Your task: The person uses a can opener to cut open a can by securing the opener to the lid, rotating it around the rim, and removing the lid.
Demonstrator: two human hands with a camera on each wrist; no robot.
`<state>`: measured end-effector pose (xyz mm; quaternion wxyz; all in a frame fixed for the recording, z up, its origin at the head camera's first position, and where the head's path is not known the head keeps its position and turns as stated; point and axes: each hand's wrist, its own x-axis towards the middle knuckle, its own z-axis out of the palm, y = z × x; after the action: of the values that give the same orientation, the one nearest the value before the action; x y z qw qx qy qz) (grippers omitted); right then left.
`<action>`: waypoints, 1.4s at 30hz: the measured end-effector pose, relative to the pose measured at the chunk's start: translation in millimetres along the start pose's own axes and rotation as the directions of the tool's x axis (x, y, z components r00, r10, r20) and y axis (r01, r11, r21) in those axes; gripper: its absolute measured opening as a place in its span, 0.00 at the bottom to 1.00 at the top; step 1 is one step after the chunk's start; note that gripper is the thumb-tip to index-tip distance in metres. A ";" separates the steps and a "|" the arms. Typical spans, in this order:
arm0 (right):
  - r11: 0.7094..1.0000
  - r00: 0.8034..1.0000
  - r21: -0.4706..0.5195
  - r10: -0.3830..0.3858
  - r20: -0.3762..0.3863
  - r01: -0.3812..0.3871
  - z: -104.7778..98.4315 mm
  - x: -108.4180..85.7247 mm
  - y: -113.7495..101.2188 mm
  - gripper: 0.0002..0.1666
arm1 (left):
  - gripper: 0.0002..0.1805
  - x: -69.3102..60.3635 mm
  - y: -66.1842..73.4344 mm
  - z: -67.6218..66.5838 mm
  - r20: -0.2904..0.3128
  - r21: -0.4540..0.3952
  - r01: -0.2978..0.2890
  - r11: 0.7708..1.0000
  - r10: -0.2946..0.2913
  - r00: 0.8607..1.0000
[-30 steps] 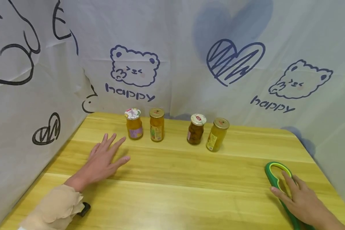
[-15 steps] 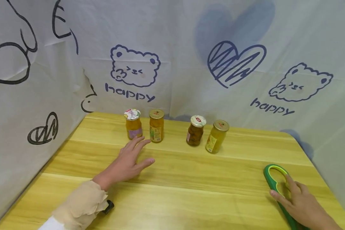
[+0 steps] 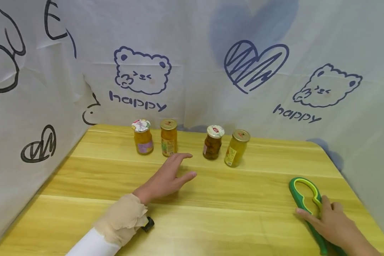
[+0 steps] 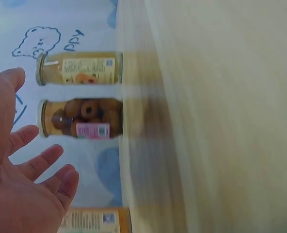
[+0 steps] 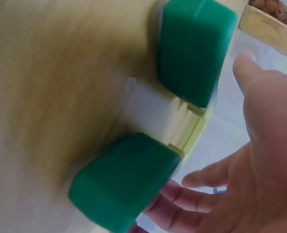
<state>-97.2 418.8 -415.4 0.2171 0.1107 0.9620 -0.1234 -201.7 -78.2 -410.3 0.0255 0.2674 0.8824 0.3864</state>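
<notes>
My left hand (image 3: 166, 177) is held over the table with fingers spread, in front of a gold-lidded orange jar (image 3: 169, 140), holding nothing. To its right stand a white-lidded jar of dark round fruit (image 3: 213, 144) and a gold-lidded yellow jar (image 3: 236, 151); the left wrist view shows both beyond the fingers. A jar with a patterned lid (image 3: 143, 140) is farthest left. At the right, my right hand (image 3: 336, 224) is over a green jar opener (image 3: 296, 193). Its thumb is extended and apart from the handles; the fingers reach behind one green handle (image 5: 126, 182), partly hidden.
The wooden table (image 3: 211, 220) meets a white cloth (image 3: 198, 96) with drawn bears and hearts at the back. Another cloth wall (image 3: 16, 121) rises on the left. A black band piece (image 3: 148, 224) sticks out at the left wrist.
My left hand has swept right, from beside the patterned-lid jar to in front of the gold-lidded orange jar. The right hand stays by the jar opener. The head view has shifted slightly.
</notes>
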 end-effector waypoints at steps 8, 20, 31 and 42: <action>0.999 1.000 -0.042 0.004 -0.010 -0.005 -0.1 -0.5 0.4 0.75 | 0.36 16.7 7.9 18.9 0.009 -0.064 -0.003 0.998 0.004 1.000; 1.000 0.998 -0.025 0.002 -0.058 -0.004 0.8 -5.3 -3.8 0.55 | 0.34 56.2 20.9 54.0 0.016 -0.221 0.057 0.974 -0.054 0.998; 0.998 0.994 0.003 0.056 -0.089 -0.056 4.4 -11.1 1.0 0.46 | 0.45 79.7 40.0 83.5 0.046 -0.250 0.052 0.967 -0.041 0.998; 0.996 0.986 -0.041 0.073 -0.148 -0.080 2.7 -18.6 2.9 0.42 | 0.48 102.4 53.8 100.6 -0.032 -0.270 0.081 0.959 -0.093 0.995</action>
<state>-79.0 417.7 -410.0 0.1528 0.1510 0.9730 -0.0842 -239.6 69.4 -426.7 0.0588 0.2138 0.8332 0.5066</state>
